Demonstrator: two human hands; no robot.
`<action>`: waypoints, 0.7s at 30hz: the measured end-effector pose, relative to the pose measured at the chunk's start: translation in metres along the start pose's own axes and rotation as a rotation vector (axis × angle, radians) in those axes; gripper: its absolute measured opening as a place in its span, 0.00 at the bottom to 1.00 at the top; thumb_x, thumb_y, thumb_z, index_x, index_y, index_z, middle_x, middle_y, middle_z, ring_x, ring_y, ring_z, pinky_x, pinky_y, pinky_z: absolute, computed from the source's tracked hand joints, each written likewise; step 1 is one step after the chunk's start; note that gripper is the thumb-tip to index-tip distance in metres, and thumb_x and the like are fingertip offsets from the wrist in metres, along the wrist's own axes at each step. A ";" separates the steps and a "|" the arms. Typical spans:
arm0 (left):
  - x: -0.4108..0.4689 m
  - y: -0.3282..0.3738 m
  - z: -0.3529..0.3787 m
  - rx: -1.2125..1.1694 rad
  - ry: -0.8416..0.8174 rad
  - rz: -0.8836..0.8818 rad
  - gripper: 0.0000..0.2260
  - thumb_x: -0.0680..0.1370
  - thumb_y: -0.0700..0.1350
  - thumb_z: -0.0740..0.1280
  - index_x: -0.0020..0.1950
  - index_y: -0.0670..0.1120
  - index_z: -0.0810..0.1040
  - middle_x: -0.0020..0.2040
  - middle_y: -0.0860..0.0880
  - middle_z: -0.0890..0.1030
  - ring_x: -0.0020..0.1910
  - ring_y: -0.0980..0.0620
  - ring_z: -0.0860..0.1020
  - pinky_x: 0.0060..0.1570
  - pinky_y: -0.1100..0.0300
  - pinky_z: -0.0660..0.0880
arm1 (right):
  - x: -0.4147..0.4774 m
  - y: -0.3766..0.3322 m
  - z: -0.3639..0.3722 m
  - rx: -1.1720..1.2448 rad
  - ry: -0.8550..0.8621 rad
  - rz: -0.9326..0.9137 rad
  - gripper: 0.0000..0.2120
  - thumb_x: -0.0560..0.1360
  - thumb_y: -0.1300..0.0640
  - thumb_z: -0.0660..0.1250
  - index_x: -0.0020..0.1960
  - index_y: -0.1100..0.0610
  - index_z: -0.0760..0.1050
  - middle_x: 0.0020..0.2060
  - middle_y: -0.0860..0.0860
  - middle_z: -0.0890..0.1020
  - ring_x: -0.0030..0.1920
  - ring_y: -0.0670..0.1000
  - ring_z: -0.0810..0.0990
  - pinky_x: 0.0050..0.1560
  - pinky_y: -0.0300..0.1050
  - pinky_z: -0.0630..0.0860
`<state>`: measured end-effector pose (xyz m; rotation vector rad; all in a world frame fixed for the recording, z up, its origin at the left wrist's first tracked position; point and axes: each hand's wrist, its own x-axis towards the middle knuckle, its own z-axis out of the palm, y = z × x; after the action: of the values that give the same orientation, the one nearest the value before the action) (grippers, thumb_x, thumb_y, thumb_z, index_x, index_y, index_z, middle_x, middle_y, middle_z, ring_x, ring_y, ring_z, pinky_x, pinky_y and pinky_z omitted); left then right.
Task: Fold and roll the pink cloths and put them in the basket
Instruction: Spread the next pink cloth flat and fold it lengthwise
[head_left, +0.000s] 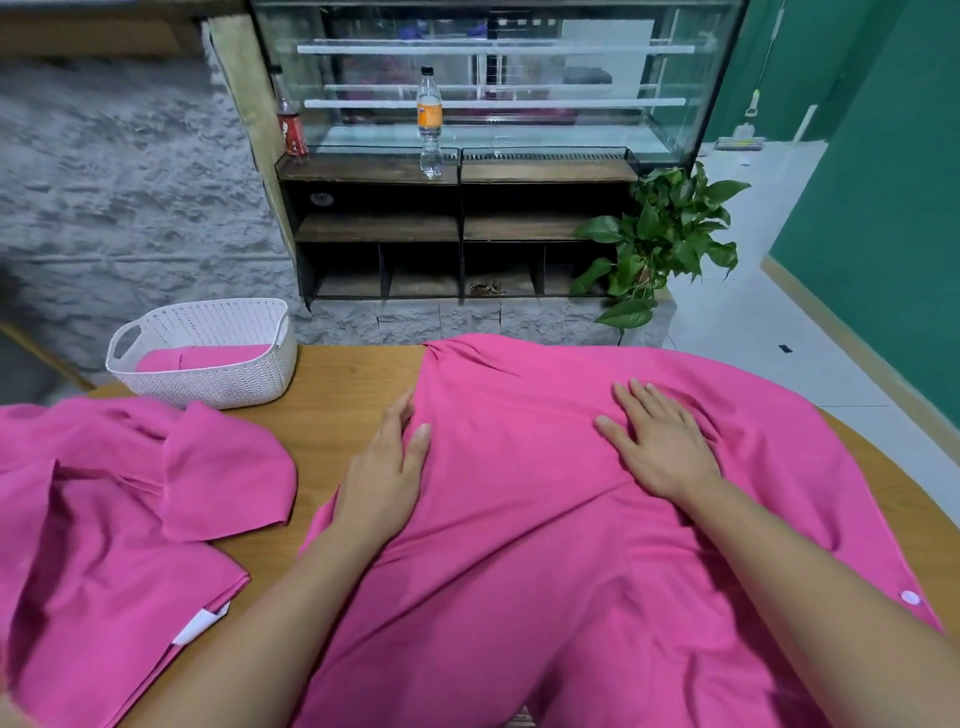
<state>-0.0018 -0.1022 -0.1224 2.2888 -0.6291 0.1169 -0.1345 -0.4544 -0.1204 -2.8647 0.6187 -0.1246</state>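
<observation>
I'm watching both hands lying on the big pink fabric cloth (519, 545), which is spreading over the near and right part of the light wooden counter (337, 384). The left hand (387, 467) is resting open at the cloth's left edge, with the fingers straight and close together pointing away and the thumb lying on the fabric. It is gripping nothing. The right hand (660, 447) is pressing palm-down near the cloth's middle, fingers straight and slightly spread, also gripping nothing. Wrinkles are running out from under it.

The white perforated plastic basket (234, 379) is sitting at the far left of the counter, apart from both hands, with a folded-up pink cloth (202, 358) lying inside. A crumpled pink cloth (104, 493) is lying on the near left, just in front of the basket.

Behind the counter, a clear plastic bottle with an orange label (430, 111) is standing on a dark wooden shelf (363, 169). A green leafy plant (670, 234) is sitting to the right.
</observation>
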 end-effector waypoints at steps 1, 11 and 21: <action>-0.002 -0.002 -0.002 0.020 -0.004 -0.009 0.24 0.86 0.59 0.56 0.82 0.57 0.59 0.77 0.51 0.74 0.71 0.43 0.77 0.66 0.46 0.75 | 0.000 -0.003 0.000 -0.012 -0.002 -0.010 0.39 0.81 0.26 0.44 0.86 0.45 0.53 0.85 0.48 0.54 0.85 0.49 0.49 0.84 0.56 0.48; 0.019 -0.044 -0.030 0.221 0.000 -0.133 0.28 0.86 0.62 0.54 0.84 0.55 0.54 0.76 0.45 0.75 0.67 0.36 0.78 0.63 0.42 0.76 | 0.012 -0.066 0.017 0.074 -0.023 -0.196 0.36 0.83 0.30 0.49 0.85 0.47 0.55 0.84 0.49 0.58 0.84 0.49 0.53 0.83 0.51 0.50; 0.071 -0.051 -0.001 0.438 0.010 -0.305 0.32 0.86 0.63 0.49 0.84 0.44 0.58 0.85 0.43 0.57 0.85 0.47 0.54 0.79 0.42 0.56 | 0.039 -0.067 0.020 0.008 0.100 -0.152 0.34 0.85 0.34 0.50 0.85 0.50 0.56 0.84 0.52 0.59 0.84 0.52 0.53 0.84 0.53 0.49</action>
<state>0.0848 -0.0998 -0.1355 2.7759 -0.2563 0.1280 -0.0701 -0.4071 -0.1242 -2.9099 0.4155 -0.2949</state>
